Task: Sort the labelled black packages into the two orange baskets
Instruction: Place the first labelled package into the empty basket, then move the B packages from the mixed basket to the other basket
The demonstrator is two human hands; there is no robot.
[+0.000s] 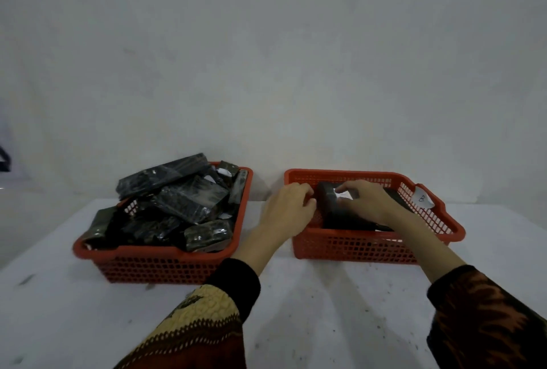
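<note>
two orange baskets on a white table (296, 309). right basket (370, 246), paper tag marked "b" (423, 199) on its far right rim: both hands are inside it on one black package (328, 206). left hand (288, 206) curls at the package's left edge; right hand (367, 201) lies over its top, fingers bent around it, so both appear to grip. at least one more dark package lies just beneath the grip. left basket (154, 262), well left of the grip: heaped above its rim with black packages (177, 200). progress, judged: early; most of the stock seems unsorted. obscured: label under the right fingers unreadable; left basket's tag not visible; count of packages under the hands unclear.
</note>
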